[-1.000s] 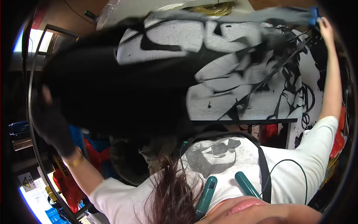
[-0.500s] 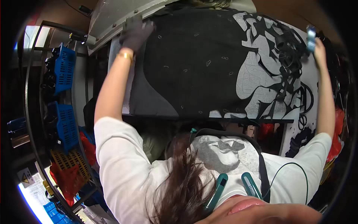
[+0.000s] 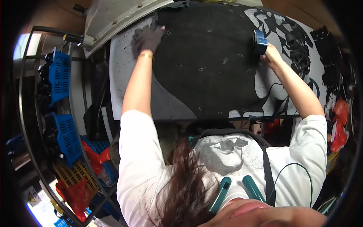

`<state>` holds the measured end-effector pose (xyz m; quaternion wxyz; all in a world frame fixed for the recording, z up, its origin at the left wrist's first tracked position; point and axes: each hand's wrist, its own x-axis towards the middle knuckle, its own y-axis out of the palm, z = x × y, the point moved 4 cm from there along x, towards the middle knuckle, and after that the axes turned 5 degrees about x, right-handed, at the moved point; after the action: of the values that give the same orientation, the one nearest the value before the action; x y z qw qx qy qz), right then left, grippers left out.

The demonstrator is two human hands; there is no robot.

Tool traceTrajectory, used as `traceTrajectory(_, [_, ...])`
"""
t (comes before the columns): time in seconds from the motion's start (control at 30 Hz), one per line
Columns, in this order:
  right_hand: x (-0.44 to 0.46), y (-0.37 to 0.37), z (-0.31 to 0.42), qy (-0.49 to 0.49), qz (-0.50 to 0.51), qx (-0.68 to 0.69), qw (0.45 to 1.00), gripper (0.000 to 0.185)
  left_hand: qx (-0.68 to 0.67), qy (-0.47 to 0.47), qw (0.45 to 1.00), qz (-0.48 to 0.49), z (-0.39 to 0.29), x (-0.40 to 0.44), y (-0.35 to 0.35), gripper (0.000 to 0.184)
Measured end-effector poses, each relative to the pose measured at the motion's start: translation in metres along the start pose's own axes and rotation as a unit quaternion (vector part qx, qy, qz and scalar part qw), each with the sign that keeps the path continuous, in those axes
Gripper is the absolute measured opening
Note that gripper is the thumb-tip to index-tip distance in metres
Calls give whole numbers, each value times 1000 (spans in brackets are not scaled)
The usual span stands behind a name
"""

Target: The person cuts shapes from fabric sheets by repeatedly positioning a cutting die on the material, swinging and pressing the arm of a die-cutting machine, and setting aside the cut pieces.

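A large black sheet of material (image 3: 200,49) with small pale outlined marks covers much of a light board (image 3: 121,83). My left hand (image 3: 148,39), in a dark glove with a bare fingertip showing, rests at the sheet's upper left edge with its fingers stretched out. Near the sheet's right side, my right hand (image 3: 271,55) is bare and closed around a blue metal cutting die (image 3: 260,42). The die is over the sheet; whether it touches is unclear. Beside it lie cut-out gaps and a tangle of black offcuts (image 3: 298,49).
A grey metal machine body (image 3: 113,20) borders the board at upper left. Blue baskets (image 3: 60,77) sit on a metal rack (image 3: 22,98) to the left, with a yellow basket (image 3: 77,174) lower down. Red bags (image 3: 340,117) hang at the right.
My right hand has brought the cutting die leftward from the far right to the sheet's right side. My left hand and the black sheet have shifted right, baring more of the board's left end.
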<state>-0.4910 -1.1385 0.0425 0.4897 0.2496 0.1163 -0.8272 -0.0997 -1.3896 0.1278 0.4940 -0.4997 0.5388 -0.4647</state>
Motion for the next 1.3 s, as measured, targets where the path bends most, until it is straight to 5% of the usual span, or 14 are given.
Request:
traceTrajectory(0.07, [2, 4, -3, -8, -41, -54, 998, 15, -8, 42, 999, 0, -32, 20, 13, 66])
traceTrajectory(0.13, [-4, 4, 15, -259, -177, -388, 867, 21, -17, 88, 996, -4, -55, 33, 30, 63])
traceTrajectory(0.27, [29, -7, 16, -181, -199, -369, 890, 29, 2, 200, 971, -130, -73, 39, 53, 49])
traceTrajectory(0.37, [45, -12, 48, -244, -262, -395, 846, 25, -122, 179, 964, -154, -90, 54, 56, 43])
traceTrajectory(0.53, [92, -42, 85, -354, -352, -356, 790, 22, -52, 141, 977, -152, -126, 59, 64, 53])
traceTrajectory(0.6, [102, -43, 75, -197, -346, -371, 839, 18, -29, 150, 974, -169, -131, 58, 64, 57])
traceTrajectory(0.67, [87, -42, 74, -189, -309, -374, 854, 14, 47, 207, 969, -123, -123, 42, 45, 57])
traceTrajectory(0.73, [83, -88, 44, -159, -190, -213, 945, 14, 62, 173, 979, -82, -139, -12, 27, 69])
traceTrajectory(0.8, [38, -114, 38, -159, -163, -258, 939, 21, 28, 352, 886, -300, -151, -51, 16, 77])
traceTrajectory(0.93, [-69, -99, 37, -104, -110, -210, 966, 21, 60, 337, 929, -143, -162, -5, 82, 82])
traceTrajectory(1.0, [-93, -126, 11, -17, -108, -173, 979, 20, 63, 357, 920, -149, -176, 11, 76, 82])
traceTrajectory(1.17, [-153, -136, -42, -88, -129, -239, 959, 9, -3, 338, 935, 110, -201, 95, 96, 82])
traceTrajectory(1.2, [-171, -125, -49, -154, -137, -290, 935, 10, 13, 326, 939, 113, -203, 103, 99, 82])
traceTrajectory(1.3, [-230, -70, -59, -125, -60, -370, 919, 11, 43, 315, 940, 123, -198, 128, 113, 80])
